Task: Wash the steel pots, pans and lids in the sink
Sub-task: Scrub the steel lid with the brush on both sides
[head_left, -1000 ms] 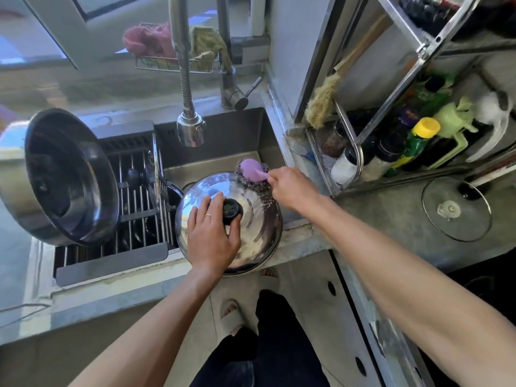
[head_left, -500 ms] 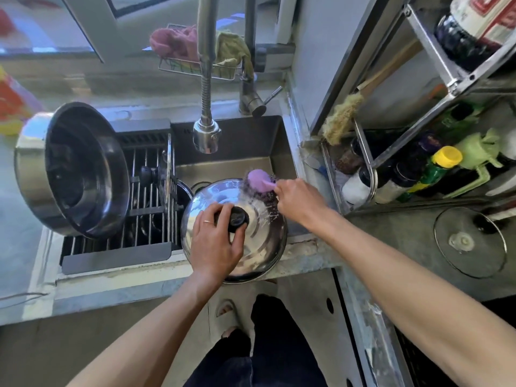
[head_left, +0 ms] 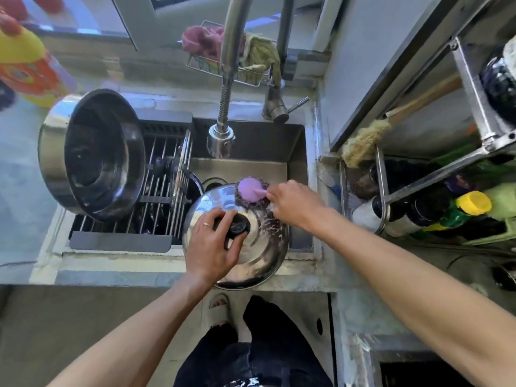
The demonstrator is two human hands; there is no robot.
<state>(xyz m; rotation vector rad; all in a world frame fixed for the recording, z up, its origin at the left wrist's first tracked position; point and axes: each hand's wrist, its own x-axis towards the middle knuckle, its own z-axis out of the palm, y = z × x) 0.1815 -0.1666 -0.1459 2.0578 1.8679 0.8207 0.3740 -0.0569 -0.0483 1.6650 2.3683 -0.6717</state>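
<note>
Lid (head_left: 251,258) over near edge of sink (head_left: 296,141), scrubber (head_left: 251,191) on its far side. Pot (head_left: 92,155) tipped on rack (head_left: 156,202) at left. Faucet (head_left: 223,135) beyond. Bottles (head_left: 446,210) on shelf at right.

light: bright daylight from window (head_left: 83,15) up top
glare: steel lid (head_left: 259,255)
edges: fisheye-bent, soft

The lid (head_left: 251,247) is shiny, smooth metal with a black plastic knob (head_left: 237,226). The scrubber (head_left: 251,195) is rough wire with a smooth purple plastic top. The big pot (head_left: 92,155) is shiny metal. The sink (head_left: 251,141) is dull grey metal.
</note>
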